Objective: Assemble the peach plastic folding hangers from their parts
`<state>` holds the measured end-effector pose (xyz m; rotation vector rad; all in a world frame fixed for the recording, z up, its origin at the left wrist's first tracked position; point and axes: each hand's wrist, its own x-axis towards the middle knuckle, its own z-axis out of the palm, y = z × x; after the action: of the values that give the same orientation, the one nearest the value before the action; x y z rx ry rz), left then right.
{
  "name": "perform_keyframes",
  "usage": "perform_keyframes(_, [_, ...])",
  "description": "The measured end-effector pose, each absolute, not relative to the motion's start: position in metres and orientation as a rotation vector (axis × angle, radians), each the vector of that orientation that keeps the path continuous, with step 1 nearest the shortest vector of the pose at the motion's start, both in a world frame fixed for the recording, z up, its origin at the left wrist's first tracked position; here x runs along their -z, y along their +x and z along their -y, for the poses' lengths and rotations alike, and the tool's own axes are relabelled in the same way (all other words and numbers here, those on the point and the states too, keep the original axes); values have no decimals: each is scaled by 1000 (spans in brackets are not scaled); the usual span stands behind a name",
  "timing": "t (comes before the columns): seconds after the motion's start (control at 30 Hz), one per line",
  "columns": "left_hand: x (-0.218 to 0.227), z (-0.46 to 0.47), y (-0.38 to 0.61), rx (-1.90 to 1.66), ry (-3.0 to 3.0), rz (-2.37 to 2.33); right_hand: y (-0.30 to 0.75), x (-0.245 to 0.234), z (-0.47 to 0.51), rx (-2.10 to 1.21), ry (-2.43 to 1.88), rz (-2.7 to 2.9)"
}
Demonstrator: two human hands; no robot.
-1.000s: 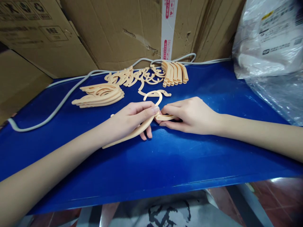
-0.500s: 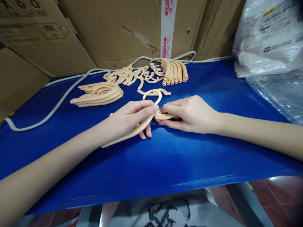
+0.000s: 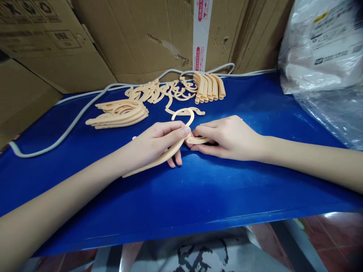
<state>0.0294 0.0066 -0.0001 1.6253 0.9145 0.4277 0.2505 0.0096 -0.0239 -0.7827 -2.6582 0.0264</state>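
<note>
My left hand (image 3: 160,141) is closed around a cream plastic clothes hanger (image 3: 164,155), thumb pressing near the base of its hook (image 3: 189,115). One long arm of the hanger slants down to the left beneath my palm. My right hand (image 3: 228,138) pinches a short cream hanger arm (image 3: 197,140), whose holed end meets the hanger just under the hook. Whether the two pieces are joined there I cannot tell, since fingers cover part of the spot. Right behind the hook lies a loose curved cream piece (image 3: 198,112).
On the blue tabletop (image 3: 170,211) are a stack of hanger pieces (image 3: 119,117) at left, loose hooks (image 3: 183,94) and a row of curved arms (image 3: 210,87) at the back. A pale cable (image 3: 82,113) runs behind them. Cardboard (image 3: 159,41) and a plastic-wrapped package (image 3: 320,53) border the table.
Both hands keep the same hold and place on the hanger pieces. The whole view has shifted only very slightly.
</note>
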Motion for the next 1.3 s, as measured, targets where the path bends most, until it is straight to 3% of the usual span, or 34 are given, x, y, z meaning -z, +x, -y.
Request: perform_keyframes(1.3, [3,-6,30,-422,1639,-952,252,25,-12,-179,-740,2629])
